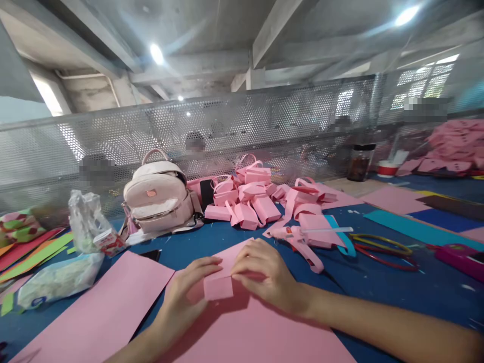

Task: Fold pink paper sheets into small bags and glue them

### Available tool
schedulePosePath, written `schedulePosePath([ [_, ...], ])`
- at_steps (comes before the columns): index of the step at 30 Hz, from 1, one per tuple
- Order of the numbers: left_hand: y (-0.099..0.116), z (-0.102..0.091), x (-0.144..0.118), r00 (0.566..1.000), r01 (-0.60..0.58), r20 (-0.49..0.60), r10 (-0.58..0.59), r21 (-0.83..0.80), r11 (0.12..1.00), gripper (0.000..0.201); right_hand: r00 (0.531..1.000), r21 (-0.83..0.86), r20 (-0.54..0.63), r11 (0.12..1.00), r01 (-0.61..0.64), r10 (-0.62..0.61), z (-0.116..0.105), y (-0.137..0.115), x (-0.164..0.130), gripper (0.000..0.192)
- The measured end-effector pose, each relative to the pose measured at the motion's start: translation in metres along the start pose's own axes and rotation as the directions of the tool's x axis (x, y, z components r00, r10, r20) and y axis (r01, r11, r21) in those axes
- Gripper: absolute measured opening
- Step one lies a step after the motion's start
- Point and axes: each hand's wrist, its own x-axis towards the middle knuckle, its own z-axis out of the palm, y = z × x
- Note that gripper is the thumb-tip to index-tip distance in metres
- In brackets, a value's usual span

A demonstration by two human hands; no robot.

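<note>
A small folded piece of pink paper (218, 288), box-like at its near end, stands between my hands over a large pink sheet (260, 335). My left hand (185, 287) grips its left side, with the fingers behind and the thumb low in front. From the right, my right hand (270, 277) closes on the same piece, thumb and bent fingers pinching its upper edge. Just beyond my right hand lies a pink glue gun (298, 243) with a glue stick in its back. Several folded pink paper bags with handles (251, 196) are heaped behind it.
A pale backpack (159, 196) stands at the back left, near a plastic bag (85, 222) and a tissue pack (60, 280). Another pink sheet (102, 307) lies left. To the right are yellow and red-handled scissors (385, 252) and a dark jar (361, 164). A perforated metal screen (264, 123) borders the table.
</note>
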Motion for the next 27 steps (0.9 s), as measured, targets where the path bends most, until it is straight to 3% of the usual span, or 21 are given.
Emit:
schedulePosePath([
  [8,0.003,-0.005,-0.012,0.997,-0.022,-0.068,0.022,-0.003,1.000,0.045,0.999,-0.009,0.039,1.000,-0.013,0.013,0.005,0.001,-0.001,0.016],
  [13,-0.001,-0.008,-0.014,0.987,-0.121,-0.099,0.126,0.059,0.991,0.036,0.995,0.025,0.050,0.996,-0.086,0.085,0.006,-0.009,0.003,0.023],
  [17,0.001,-0.010,-0.014,0.973,-0.202,-0.088,0.215,0.141,0.969,0.034,0.990,0.052,0.026,0.988,-0.142,0.141,0.007,-0.017,0.004,0.020],
  [23,0.002,-0.008,-0.011,0.969,-0.221,-0.068,0.236,0.172,0.960,0.036,0.985,0.019,0.023,0.985,-0.169,0.168,0.009,-0.016,0.002,0.008],
  [27,0.003,-0.005,-0.010,0.967,-0.231,-0.063,0.248,0.199,0.952,0.037,0.986,-0.014,0.014,0.986,-0.168,0.168,0.011,-0.013,0.000,0.011],
])
